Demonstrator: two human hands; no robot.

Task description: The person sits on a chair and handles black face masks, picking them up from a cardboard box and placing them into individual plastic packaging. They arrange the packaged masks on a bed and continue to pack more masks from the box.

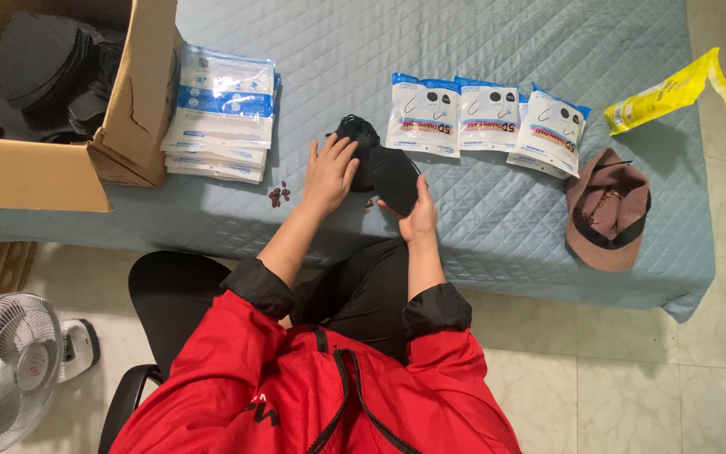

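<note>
Black face mask held upright over the quilted blue-grey mattress, right hand pinching its lower edge, left hand flat and open on a pile of black masks, three white mask packets beside, stacked packets, cardboard box, brown cap

Right hand grips black mask; left hand flat on mask pile.
</note>
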